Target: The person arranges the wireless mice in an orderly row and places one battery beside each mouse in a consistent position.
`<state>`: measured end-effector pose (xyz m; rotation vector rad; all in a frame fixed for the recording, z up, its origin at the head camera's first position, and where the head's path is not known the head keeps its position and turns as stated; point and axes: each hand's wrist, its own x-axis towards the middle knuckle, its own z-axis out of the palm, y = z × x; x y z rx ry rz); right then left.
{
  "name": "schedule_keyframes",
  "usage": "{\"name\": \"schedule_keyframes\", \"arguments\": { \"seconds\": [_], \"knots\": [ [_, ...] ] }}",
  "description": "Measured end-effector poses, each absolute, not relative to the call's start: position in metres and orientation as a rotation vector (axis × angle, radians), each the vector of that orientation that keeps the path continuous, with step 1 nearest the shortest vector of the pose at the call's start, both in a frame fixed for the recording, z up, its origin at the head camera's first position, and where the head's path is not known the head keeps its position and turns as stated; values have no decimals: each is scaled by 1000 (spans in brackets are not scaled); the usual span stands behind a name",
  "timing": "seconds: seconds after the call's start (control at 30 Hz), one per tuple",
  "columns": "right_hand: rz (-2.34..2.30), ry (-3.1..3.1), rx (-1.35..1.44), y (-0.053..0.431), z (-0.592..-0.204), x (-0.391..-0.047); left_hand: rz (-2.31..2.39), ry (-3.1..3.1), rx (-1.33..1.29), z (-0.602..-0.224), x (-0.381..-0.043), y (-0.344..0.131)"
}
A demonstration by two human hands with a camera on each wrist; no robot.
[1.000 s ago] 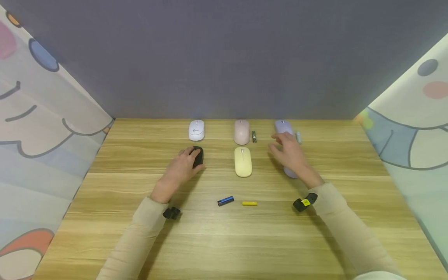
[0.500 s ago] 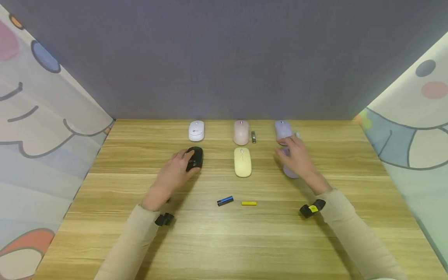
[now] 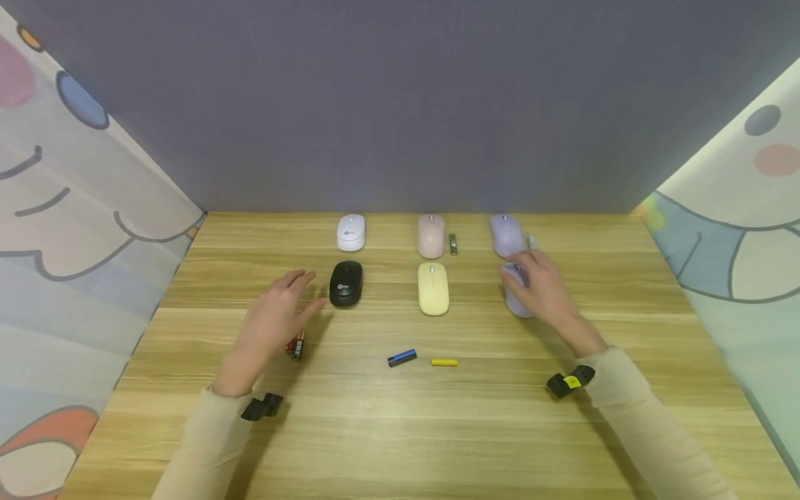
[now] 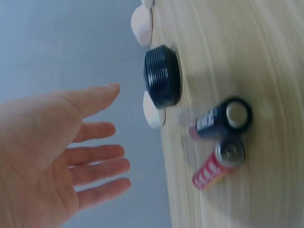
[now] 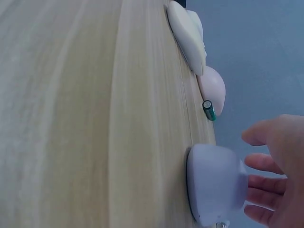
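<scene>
My left hand (image 3: 265, 326) hovers left of the black computer mouse (image 3: 346, 283), holding nothing. In the left wrist view its fingers (image 4: 97, 152) are spread and apart from the mouse. Below this hand lie two batteries side by side, a dark one (image 4: 221, 118) and a red one (image 4: 213, 166). My right hand (image 3: 546, 295) is over the nearer lavender mouse (image 3: 517, 305) and covers part of it. Its fingers are loosely bent beside that mouse, not wrapped round it, in the right wrist view. A second lavender mouse (image 3: 507, 235) sits just beyond.
A white mouse (image 3: 351, 232) and a pink mouse (image 3: 431, 236) stand along the back, a yellow mouse (image 3: 433, 288) in the middle. A green battery (image 3: 453, 244) lies beside the pink one. Nearer are a blue-black battery pair (image 3: 402, 358) and a yellow battery (image 3: 444, 362). A grey panel (image 3: 400, 104) rises behind.
My left hand has let go of the black mouse and drawn back to the left, uncovering it and the two batteries. My right hand has moved back from the far lavender mouse over the nearer one.
</scene>
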<state>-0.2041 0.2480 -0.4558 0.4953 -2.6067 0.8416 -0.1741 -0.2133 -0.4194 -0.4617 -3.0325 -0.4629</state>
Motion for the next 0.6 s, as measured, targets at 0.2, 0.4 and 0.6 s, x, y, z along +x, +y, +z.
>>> {"name": "schedule_keyframes", "arguments": {
  "seconds": [0.2,0.4,0.6],
  "knots": [
    [811,-2601,512,252,-458,-200,-547,-2983,-527,-417,-164,-228],
    [821,-2618,526,256,-462,-197,-552,-2985,-572,-421,-152,-243],
    [822,-2643,540,259,-464,-195,-577,-2943,-638,-430,-140,-256]
  ]
}}
